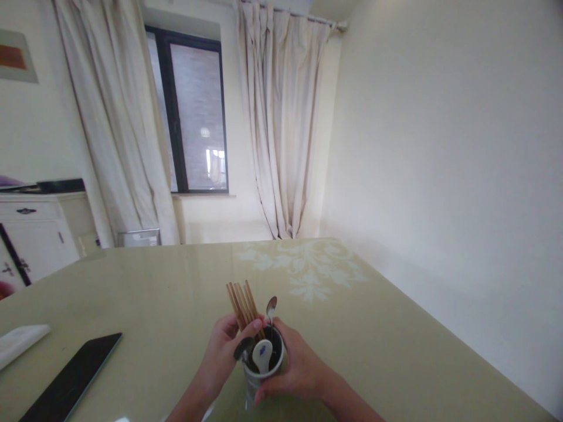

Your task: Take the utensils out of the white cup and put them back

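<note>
A round utensil holder [254, 381] stands on the table near its front edge. My right hand [299, 363] is wrapped round its right side, thumb at the front. My left hand [226, 346] is closed round a bundle of several wooden chopsticks [241, 302], whose lower ends reach into the holder. Inside the holder lean a white ceramic spoon [263, 354] with a blue mark, a metal spoon [271, 306] sticking up at the back, and a dark metal spoon [243, 349] at the left rim, close to my left wrist. The holder's bottom is hidden.
On the left of the table [167, 293] lie a dark flat tablet-like slab [73, 378] and a white object [21, 343]. A wall [453, 176] runs along the right side. Behind the table are curtains [285, 117], a window [197, 117] and a white cabinet [39, 228].
</note>
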The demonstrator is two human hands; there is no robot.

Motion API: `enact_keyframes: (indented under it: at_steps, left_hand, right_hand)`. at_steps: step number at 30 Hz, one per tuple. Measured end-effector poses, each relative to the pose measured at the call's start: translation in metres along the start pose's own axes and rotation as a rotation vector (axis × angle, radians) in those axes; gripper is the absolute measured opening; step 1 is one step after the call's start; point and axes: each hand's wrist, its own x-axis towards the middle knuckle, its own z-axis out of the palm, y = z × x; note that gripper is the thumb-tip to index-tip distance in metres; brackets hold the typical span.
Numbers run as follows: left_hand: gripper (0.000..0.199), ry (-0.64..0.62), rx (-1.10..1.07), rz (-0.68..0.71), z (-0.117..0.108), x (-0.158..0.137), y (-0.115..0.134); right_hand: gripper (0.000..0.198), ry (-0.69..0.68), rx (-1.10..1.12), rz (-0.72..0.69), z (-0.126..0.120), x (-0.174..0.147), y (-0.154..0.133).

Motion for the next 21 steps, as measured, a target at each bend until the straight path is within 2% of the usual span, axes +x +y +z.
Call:
enact_keyframes:
  at_steps: [5,7,11,16,21]
  left_hand:
    - [0.047,0.023,0.09,0.114,-0.005,-0.002,-0.006]
    - [0.046,0.036,0.091,0.132,-0.004,-0.004,-0.006]
    - [0.049,0.091,-0.028,0.114,0.001,-0.009,0.003]
    - [0.056,0.224,-0.11,0.095,0.0,-0.01,0.013]
    - [0.054,0.315,-0.377,0.122,0.001,-0.007,0.022]
  right_hand:
    - [0.113,-0.006,0.071,-0.024,0.001,-0.001,-0.001]
    - [0.113,-0.015,0.08,-0.036,0.001,0.0,-0.002]
    - [0.103,-0.016,0.033,-0.024,0.0,0.001,-0.004]
    - [0.089,-0.01,-0.041,0.025,0.0,0.001,-0.001]
    - [0.086,-0.008,0.0,0.025,0.001,0.002,0.0]
